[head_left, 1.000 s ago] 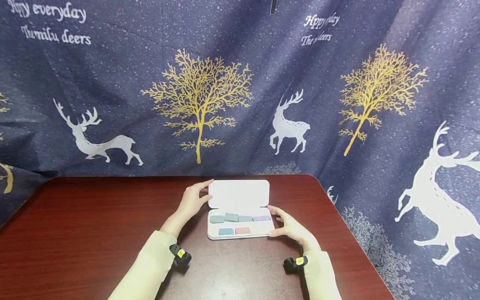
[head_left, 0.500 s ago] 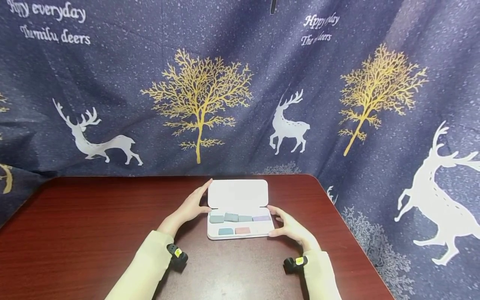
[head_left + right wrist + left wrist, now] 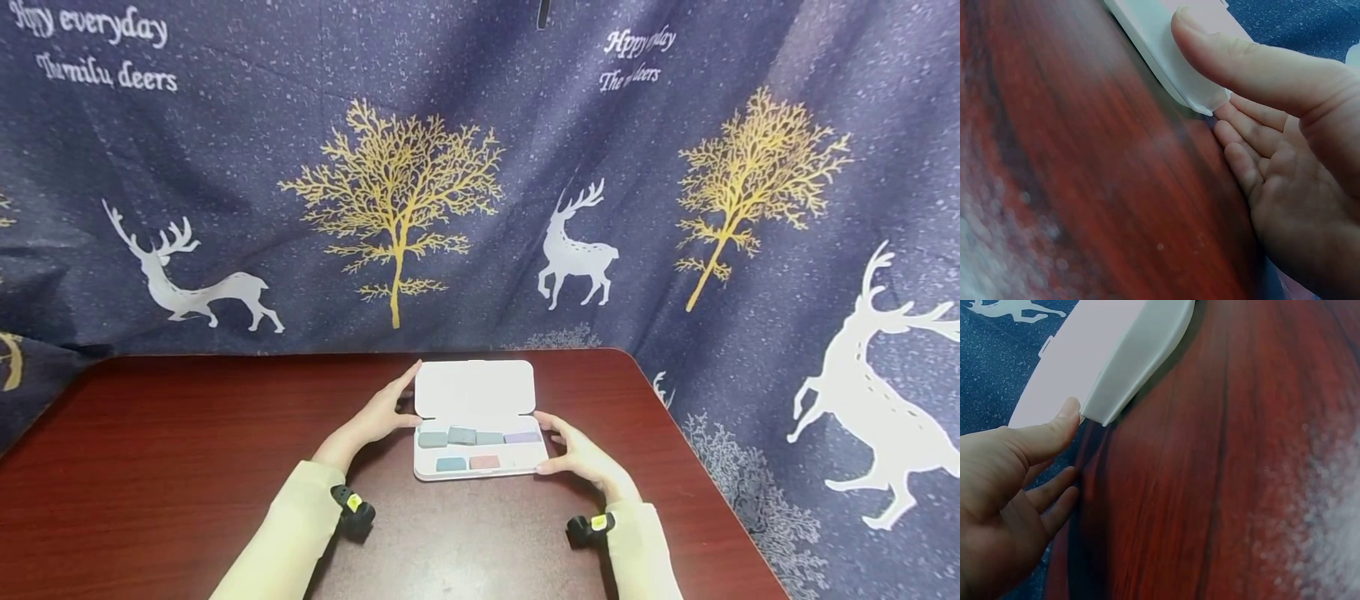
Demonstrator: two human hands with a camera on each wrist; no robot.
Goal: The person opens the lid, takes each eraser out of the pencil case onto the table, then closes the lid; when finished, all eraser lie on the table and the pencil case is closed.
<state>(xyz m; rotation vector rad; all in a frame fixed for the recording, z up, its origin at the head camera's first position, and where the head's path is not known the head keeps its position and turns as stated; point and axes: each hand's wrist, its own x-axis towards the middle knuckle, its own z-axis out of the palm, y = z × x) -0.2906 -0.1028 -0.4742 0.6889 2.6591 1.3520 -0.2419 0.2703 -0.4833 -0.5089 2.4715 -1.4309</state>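
Note:
A white hinged case (image 3: pixel 525 461) lies on the table with its lid (image 3: pixel 475 388) raised at the back. Several small grey-green blocks (image 3: pixel 432 439) and a purple block (image 3: pixel 522 437) form its back row; a teal block (image 3: pixel 452 464) and a pink block (image 3: pixel 484 462) sit in front. My left hand (image 3: pixel 375 415) is spread along the left side, index finger at the lid's upper corner, thumb by the hinge. In the left wrist view its other fingers hang loosely. My right hand (image 3: pixel 583 457) holds the right end, thumb over the edge, fingers behind and below.
The reddish-brown table (image 3: pixel 187 467) extends far to the left and ends just behind the lid. A dark blue cloth (image 3: pixel 480 208) printed with deer and trees hangs behind it. Black wrist cameras (image 3: pixel 356 518) are strapped over both sleeves.
My left thumb has slid down from the lid's left edge to the hinge area, and that hand has spread wider. The right hand and the case have stayed put.

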